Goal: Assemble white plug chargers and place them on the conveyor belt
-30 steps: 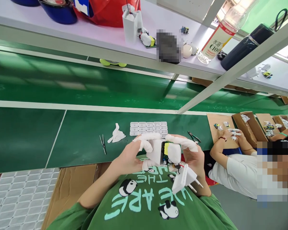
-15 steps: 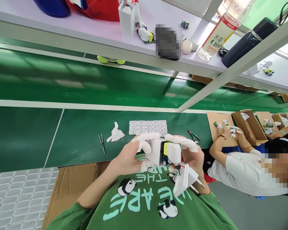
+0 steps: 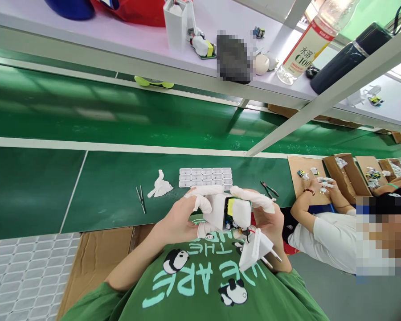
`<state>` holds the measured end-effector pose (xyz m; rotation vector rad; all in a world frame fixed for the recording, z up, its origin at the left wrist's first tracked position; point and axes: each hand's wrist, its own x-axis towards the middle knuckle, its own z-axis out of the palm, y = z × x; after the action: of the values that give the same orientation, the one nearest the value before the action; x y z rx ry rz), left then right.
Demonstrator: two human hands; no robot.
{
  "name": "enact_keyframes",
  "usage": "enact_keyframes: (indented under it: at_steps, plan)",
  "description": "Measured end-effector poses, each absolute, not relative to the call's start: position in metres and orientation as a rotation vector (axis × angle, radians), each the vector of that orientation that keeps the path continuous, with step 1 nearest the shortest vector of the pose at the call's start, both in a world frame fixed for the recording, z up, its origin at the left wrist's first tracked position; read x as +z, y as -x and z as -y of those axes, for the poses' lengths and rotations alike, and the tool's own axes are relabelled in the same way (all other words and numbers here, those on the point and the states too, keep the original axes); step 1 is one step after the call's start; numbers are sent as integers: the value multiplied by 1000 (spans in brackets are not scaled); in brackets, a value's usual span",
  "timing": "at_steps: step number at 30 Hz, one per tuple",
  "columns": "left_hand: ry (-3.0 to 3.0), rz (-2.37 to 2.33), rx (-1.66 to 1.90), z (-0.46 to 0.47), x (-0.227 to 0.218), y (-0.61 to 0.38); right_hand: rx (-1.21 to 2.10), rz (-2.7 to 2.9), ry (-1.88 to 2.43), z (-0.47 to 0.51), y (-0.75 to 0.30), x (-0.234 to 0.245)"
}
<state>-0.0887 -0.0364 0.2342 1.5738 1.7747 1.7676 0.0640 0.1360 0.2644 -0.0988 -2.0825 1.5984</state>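
My left hand (image 3: 187, 216), with white finger cots, is closed around a white charger housing (image 3: 215, 213). My right hand (image 3: 266, 216), also in finger cots, grips a charger circuit board (image 3: 232, 212) with a yellow-wrapped part and a white block; the board sits at the mouth of the housing, partly inside as far as I can see. From the board a white plug cover (image 3: 256, 250) with two pins hangs by a red and a black wire below my right hand. Beyond my hands lies a white compartment tray (image 3: 205, 176).
Tweezers (image 3: 141, 199) and a crumpled white glove-like piece (image 3: 160, 185) lie left of the tray; pliers (image 3: 269, 189) lie right. A shelf (image 3: 133, 42) overhead carries a bottle (image 3: 302, 47) and a dark flask (image 3: 347, 60). A co-worker (image 3: 330, 234) handles parts beside cardboard boxes (image 3: 345, 178).
The hanging plug cover has shifted slightly up and to the left. Both hands keep their hold on the housing and board, nearly unmoved.
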Motion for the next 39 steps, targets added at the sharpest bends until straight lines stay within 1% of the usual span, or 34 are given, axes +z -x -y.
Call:
enact_keyframes:
  at_steps: [6, 10, 14, 17, 19, 21, 25, 28, 32, 36, 39]
  plan:
    - [-1499, -1770, 1631, 36, 227, 86, 1364, 2321, 136, -138, -72, 277]
    - [-1398, -1624, 1671, 38, 220, 86, 1125, 2489, 197, -133, -81, 288]
    - [-1222, -1185, 1753, 35, 203, 84, 1210, 2584, 65, -133, -80, 296]
    - [-1131, -802, 1687, 25, 188, 81, 1285, 2640, -88, -137, -80, 291]
    - [-1123, -694, 1613, 15, 181, 79, 1293, 2641, -102, -140, -88, 282]
    - [-1160, -792, 1528, 5, 178, 78, 1278, 2625, -17, -146, -102, 268]
    - [-1198, -1207, 1386, -12, 180, 65, 1187, 2605, 266, -164, -137, 225]
    - [-1095, -1510, 1308, -34, 174, 41, 1107, 2615, 436, -182, -158, 180]
    - [-945, -1785, 1198, -79, 148, 8, 1032, 2637, 567, -204, -179, 113]
    - [-901, -2130, 863, -122, 119, -20, 978, 2715, 584, -226, -192, 60]
    - [-939, -2317, 635, -141, 106, -36, 1009, 2760, 549, -242, -198, 35]
